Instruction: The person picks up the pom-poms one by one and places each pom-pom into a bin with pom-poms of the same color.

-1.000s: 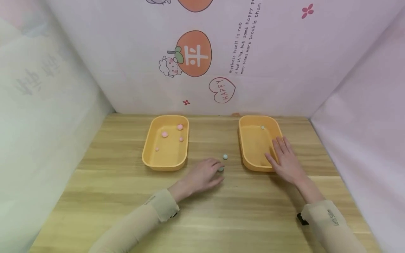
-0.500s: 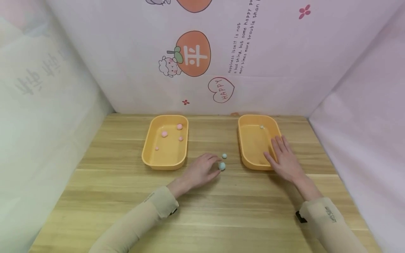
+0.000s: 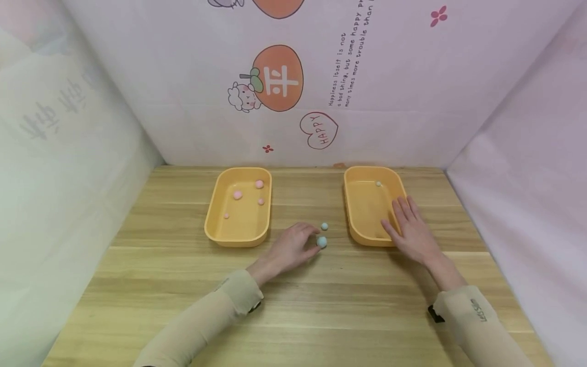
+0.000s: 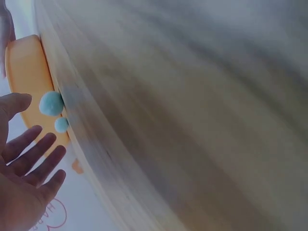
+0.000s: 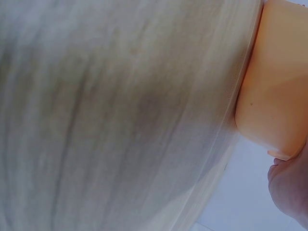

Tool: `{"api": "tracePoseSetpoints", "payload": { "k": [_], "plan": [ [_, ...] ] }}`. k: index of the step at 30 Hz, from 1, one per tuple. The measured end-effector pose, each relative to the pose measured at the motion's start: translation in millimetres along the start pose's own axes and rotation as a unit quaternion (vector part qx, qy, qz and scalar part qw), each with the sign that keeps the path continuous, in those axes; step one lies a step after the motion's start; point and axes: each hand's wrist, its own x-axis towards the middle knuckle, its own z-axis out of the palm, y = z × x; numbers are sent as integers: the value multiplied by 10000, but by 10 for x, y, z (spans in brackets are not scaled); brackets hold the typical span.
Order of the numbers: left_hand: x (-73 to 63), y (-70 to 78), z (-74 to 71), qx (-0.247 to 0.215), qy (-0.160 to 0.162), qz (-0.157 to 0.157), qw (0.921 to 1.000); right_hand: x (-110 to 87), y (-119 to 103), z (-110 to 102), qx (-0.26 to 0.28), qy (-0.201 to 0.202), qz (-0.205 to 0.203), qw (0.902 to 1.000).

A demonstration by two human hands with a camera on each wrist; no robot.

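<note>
My left hand [image 3: 291,247] is over the table with thumb and fingers spread apart, just left of a larger light-blue ball [image 3: 322,242]. Thumb and fingers are parted in the left wrist view, and nothing is gripped between them; whether the thumb tip touches the ball [image 4: 51,103] I cannot tell. A smaller light-blue ball [image 3: 324,226] lies just behind the larger one. On the right, my right hand [image 3: 415,237] rests on the right rim of a yellow tray [image 3: 369,211], fingers extended. One tiny pale ball [image 3: 378,184] sits inside that tray, near its back.
A second yellow tray [image 3: 243,227] stands on the left with several pink balls [image 3: 237,194] of different sizes in it. The wood-grain table [image 3: 339,306] ends at a printed white backdrop [image 3: 390,127], and white sheets [image 3: 527,178] flank both sides.
My left hand has drawn back a little to the left, so the larger blue ball it partly covered shows fully. My right hand stays on the tray rim.
</note>
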Motion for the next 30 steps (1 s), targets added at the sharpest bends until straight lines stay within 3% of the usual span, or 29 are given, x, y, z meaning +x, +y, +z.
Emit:
{"api": "tracePoseSetpoints", "payload": {
  "k": [9, 18, 30],
  "plan": [
    [89, 25, 68, -8, 36, -13, 10000, 5, 0, -7, 9, -56, 53, 10000],
    [164, 50, 108, 770, -173, 76, 9968, 8, 0, 0, -21, -17, 49, 10000],
    [189, 17, 162, 924, -327, 271, 9948, 6, -27, -16, -33, 17, 6, 10000]
  ]
}}
